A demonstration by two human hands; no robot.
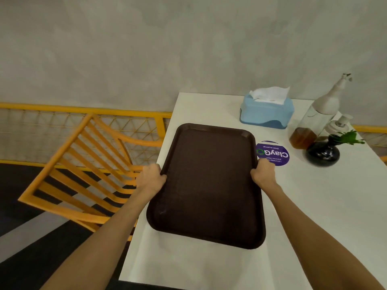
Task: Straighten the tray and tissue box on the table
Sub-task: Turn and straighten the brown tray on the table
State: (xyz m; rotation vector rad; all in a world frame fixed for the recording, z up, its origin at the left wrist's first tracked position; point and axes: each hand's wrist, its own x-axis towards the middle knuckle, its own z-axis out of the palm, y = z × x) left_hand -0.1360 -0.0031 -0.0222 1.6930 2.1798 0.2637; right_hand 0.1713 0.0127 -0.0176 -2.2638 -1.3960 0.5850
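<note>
A dark brown tray (208, 183) lies lengthwise on the white table (314, 216), close to the table's left edge, its long sides slightly skewed. My left hand (151, 177) grips the tray's left rim and my right hand (263, 173) grips the right rim, both near the middle of the long sides. A light blue tissue box (267, 111) with a white tissue sticking up stands at the far end of the table, beyond the tray and apart from it.
A round purple sticker (274, 153) lies right of the tray. A bottle with brown liquid (314, 122), a white pump dispenser (339, 124) and a black vase with green leaves (323, 152) stand at the far right. An orange slatted chair (83, 168) stands left of the table.
</note>
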